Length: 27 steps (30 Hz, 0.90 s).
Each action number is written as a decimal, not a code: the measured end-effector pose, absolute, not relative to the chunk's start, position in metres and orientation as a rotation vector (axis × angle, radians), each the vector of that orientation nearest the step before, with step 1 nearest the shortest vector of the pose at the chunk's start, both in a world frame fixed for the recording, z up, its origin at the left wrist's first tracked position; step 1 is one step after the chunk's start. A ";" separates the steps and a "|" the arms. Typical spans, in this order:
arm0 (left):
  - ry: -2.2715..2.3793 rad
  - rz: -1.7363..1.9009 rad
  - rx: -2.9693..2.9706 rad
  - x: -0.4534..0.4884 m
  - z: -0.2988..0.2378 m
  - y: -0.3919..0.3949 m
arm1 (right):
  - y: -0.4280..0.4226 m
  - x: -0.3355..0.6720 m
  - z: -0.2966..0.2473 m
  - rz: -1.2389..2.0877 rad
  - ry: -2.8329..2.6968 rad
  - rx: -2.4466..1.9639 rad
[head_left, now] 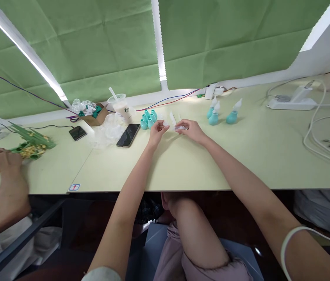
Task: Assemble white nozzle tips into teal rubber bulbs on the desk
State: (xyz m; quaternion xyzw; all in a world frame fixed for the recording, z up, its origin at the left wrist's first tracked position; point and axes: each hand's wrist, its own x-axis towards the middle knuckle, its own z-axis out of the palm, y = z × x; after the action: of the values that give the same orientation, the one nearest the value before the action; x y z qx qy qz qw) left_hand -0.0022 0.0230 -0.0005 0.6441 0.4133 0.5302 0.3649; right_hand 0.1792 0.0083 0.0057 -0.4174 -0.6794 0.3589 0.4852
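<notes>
My left hand (157,132) is closed in a pinch on a small clear-white plastic piece (165,123) above the table. Facing it, my right hand (193,131) pinches another small clear-white piece (180,127); its exact shape is too small to make out. More whitish pieces (172,116) stand just beyond my fingers. Several teal rubber bulbs (143,124), open at the top, are grouped beside my left hand. To the right of my right hand stand three teal bulbs with translucent nozzles (231,117), one leaning slightly.
Left of the bulbs lie a phone (128,135), a crumpled plastic bag (109,130) and a lidded drink cup (120,107). A cardboard box (99,117) sits behind. Power strip (293,102) and white cables (314,132) lie right. Another person's hands (2,159) work at left.
</notes>
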 end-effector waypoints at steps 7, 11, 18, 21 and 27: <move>0.931 1.253 1.612 0.002 -0.003 0.024 | 0.010 0.180 0.007 0.900 -1.573 -1.003; 0.937 1.237 1.632 0.001 -0.002 0.023 | 0.011 0.182 0.007 0.879 -1.572 -0.993; 0.979 1.207 1.651 0.000 -0.003 0.023 | 0.013 0.185 0.009 0.923 -1.508 -0.960; 0.973 1.174 1.680 0.000 -0.003 0.022 | 0.015 0.187 0.009 1.005 -1.460 -0.904; 0.937 1.149 1.720 -0.001 -0.006 0.025 | 0.016 0.190 0.009 1.114 -1.460 -0.846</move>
State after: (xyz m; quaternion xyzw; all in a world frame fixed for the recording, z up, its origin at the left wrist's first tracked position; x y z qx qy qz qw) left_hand -0.0011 0.0251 -0.0061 0.6867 0.3741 0.4589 0.4217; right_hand 0.1899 0.0156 0.0094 -0.3547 -0.6117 0.4670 0.5310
